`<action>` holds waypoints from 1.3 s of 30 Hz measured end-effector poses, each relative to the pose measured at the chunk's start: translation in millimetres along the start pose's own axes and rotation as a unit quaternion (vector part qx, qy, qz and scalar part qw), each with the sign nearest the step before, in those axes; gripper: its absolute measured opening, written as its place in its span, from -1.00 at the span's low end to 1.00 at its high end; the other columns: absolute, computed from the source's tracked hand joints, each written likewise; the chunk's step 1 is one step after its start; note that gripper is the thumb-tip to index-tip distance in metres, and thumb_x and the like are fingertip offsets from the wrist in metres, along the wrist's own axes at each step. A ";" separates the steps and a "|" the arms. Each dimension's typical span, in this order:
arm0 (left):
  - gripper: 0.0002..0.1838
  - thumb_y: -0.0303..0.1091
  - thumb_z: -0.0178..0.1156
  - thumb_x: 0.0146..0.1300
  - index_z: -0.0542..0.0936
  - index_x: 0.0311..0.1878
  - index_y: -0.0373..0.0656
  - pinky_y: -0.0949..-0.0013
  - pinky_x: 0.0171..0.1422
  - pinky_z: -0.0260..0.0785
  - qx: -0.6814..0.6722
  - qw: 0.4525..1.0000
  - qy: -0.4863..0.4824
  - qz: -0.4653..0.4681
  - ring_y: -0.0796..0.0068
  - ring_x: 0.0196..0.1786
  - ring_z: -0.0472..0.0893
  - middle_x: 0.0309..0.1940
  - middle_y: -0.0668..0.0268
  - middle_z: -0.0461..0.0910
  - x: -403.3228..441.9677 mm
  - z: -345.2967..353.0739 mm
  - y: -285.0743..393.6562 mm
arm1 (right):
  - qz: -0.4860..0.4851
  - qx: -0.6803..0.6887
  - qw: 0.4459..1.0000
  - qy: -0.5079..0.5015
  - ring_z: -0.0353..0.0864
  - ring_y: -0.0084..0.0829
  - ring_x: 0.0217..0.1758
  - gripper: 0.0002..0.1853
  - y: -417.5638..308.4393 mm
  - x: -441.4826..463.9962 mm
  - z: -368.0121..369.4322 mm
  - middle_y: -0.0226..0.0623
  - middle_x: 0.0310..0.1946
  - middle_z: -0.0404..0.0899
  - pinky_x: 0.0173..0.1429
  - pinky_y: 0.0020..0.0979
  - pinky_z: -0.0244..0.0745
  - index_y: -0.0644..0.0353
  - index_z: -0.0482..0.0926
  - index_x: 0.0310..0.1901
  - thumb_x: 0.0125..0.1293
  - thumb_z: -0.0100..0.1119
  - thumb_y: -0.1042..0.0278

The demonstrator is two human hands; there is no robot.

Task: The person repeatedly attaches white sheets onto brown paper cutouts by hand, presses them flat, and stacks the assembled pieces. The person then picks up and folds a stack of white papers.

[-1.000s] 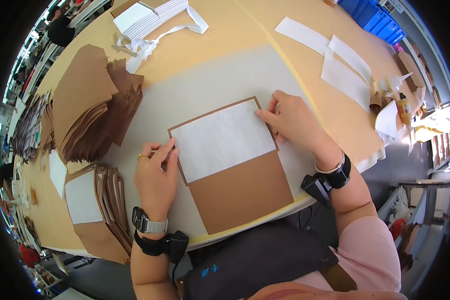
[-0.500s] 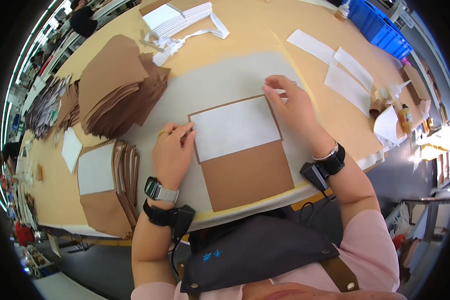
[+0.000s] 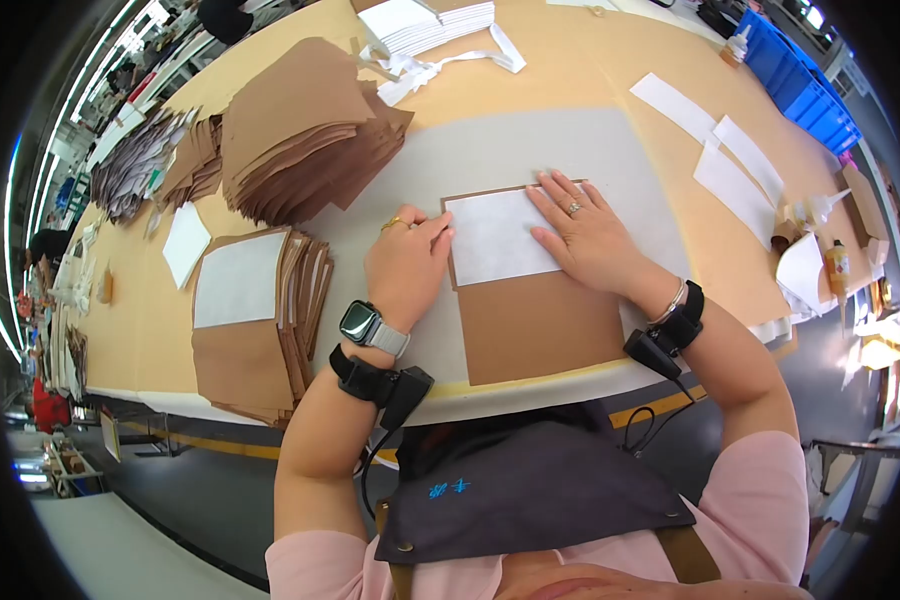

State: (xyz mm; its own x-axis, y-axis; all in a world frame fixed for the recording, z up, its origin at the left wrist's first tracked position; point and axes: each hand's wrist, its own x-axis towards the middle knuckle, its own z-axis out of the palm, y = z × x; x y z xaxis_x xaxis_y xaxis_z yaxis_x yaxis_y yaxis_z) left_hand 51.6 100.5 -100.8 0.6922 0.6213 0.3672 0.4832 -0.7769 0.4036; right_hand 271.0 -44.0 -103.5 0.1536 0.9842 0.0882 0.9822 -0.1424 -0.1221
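Observation:
A brown sheet (image 3: 545, 330) lies near the table's front edge, with a white rectangular sheet (image 3: 495, 240) on its upper half and a narrow brown margin around the white. My right hand (image 3: 590, 235) rests flat on the right part of the white sheet, fingers stretched out, covering its right corner. At the upper left edge of the sheets is my left hand (image 3: 410, 262), its thumb and forefinger closed together; whether paper is pinched between them is too small to tell.
A tall pile of brown pieces (image 3: 290, 120) stands at the back left. Nearer, brown pieces with white panels (image 3: 238, 280) are stacked. White strips (image 3: 735, 185), glue bottles (image 3: 836, 262) and a blue crate (image 3: 800, 80) are on the right. White folded material (image 3: 425, 25) lies behind.
My right hand has come down from the right edge onto the white sheet and spread flat. My left hand stays at the left edge. The view has shifted, moving the scene rightward.

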 end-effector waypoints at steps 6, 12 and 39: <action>-0.76 -0.30 0.27 0.29 0.70 -0.01 -0.13 0.14 -0.09 0.50 0.045 0.998 0.004 0.037 0.14 -0.12 0.63 -0.18 0.25 0.60 5.4 -10.1 17.5 | 0.007 0.009 1.000 0.022 -0.10 -0.21 0.69 -0.35 3.7 -0.9 7.0 -0.14 0.60 0.06 0.69 -0.08 -0.22 0.13 0.21 0.54 0.61 -0.29 -0.11; -0.66 -0.32 0.31 0.28 0.64 0.06 -0.29 0.13 0.05 0.49 0.054 0.986 0.039 0.151 0.06 0.01 0.61 -0.04 0.13 0.63 13.0 -9.8 39.0 | 0.029 0.197 0.980 -0.005 -0.01 -0.15 0.67 -0.37 29.7 0.3 -47.7 -0.10 0.58 0.10 0.67 -0.08 -0.13 0.16 0.21 0.53 0.62 -0.27 -0.09; -0.22 0.10 -0.01 0.49 0.16 0.56 -0.26 -0.10 0.65 -0.20 0.050 0.961 -0.202 0.183 -0.01 0.65 0.01 0.60 -0.05 0.04 1.7 20.8 40.1 | -0.009 0.081 0.995 0.056 0.24 -0.16 0.56 -0.41 -10.3 -115.1 -38.2 -0.13 0.42 0.40 0.60 -0.07 0.11 0.29 0.45 0.34 0.46 0.12 0.02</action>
State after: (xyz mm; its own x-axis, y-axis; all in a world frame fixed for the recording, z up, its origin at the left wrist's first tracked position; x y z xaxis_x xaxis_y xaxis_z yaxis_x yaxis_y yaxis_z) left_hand 83.2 68.4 -101.4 0.9673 0.2300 0.1066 0.2026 -0.9542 0.2202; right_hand 247.3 -159.8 -74.6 0.1566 0.9669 0.2012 0.9560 -0.0972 -0.2768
